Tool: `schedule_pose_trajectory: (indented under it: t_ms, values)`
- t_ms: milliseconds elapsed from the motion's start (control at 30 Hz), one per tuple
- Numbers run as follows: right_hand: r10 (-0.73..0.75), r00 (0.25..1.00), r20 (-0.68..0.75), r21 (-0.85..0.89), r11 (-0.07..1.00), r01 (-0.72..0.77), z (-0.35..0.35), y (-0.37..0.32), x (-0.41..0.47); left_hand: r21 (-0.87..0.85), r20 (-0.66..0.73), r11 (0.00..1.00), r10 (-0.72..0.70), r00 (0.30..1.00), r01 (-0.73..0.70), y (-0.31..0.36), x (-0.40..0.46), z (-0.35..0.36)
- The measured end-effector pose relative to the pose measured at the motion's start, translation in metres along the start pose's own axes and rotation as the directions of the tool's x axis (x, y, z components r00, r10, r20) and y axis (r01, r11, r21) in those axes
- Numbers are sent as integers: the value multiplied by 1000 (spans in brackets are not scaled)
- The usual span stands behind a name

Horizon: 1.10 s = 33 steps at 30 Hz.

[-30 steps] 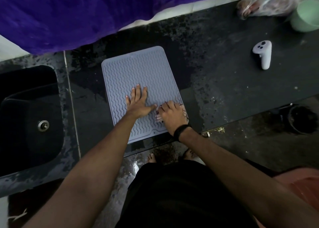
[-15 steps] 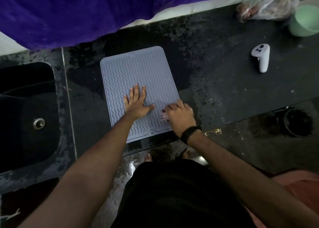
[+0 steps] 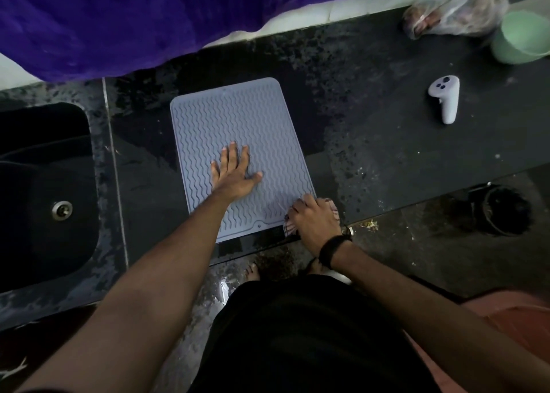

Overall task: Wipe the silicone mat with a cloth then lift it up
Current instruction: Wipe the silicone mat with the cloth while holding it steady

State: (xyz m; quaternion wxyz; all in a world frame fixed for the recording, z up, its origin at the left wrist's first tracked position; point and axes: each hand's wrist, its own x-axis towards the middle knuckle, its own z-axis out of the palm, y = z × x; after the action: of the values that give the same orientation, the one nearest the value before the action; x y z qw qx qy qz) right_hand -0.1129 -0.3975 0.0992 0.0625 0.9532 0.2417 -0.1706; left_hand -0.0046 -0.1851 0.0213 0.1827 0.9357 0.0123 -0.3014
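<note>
A grey-blue silicone mat (image 3: 238,118) with a wavy ribbed pattern lies flat on the dark wet counter (image 3: 372,142). My left hand (image 3: 233,173) presses flat on the mat's middle with its fingers spread. My right hand (image 3: 314,221) is curled over a crumpled patterned cloth (image 3: 289,229) at the mat's near right corner, by the counter's front edge. Most of the cloth is hidden under the hand.
A black sink (image 3: 44,196) is set into the counter at the left. A white game controller (image 3: 445,97), a green cup (image 3: 522,36) and a plastic bag (image 3: 452,8) sit at the right back. Purple fabric (image 3: 119,17) hangs over the counter's far edge.
My right hand has slid with the cloth towards me and rightward, from beside my left thumb to the mat's near right corner. My left hand has stayed pressed on the mat.
</note>
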Motion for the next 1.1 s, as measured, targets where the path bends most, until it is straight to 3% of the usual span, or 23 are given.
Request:
schedule_pose_trajectory:
  t_ms: [167,300,567,667,800,933,1100]
  values:
    - [53,996,-73,84,995,-47,-23,-9,37,19,-19,1000,7,1000,-6,1,-2,2]
    - [27,999,-33,34,999,-26,-19,-30,57,27,-23,1000,6,1000,-6,1,-3,1]
    - [-35,999,33,4,999,35,5,-9,-7,-3,-15,1000,10,1000,-10,2,-5,-1]
    - [57,998,22,9,998,-57,-6,9,-8,-2,-25,1000,20,1000,-20,1,-6,0]
    - [191,976,-103,83,980,-183,-27,32,31,-3,-34,1000,22,999,-22,2,-5,1]
    - [187,981,-50,62,981,-184,-25,30,65,5,-30,1000,7,1000,-7,2,-6,1]
    - [168,984,-56,36,986,-166,-2,25,32,-1,-38,1000,5,999,-5,3,-6,1]
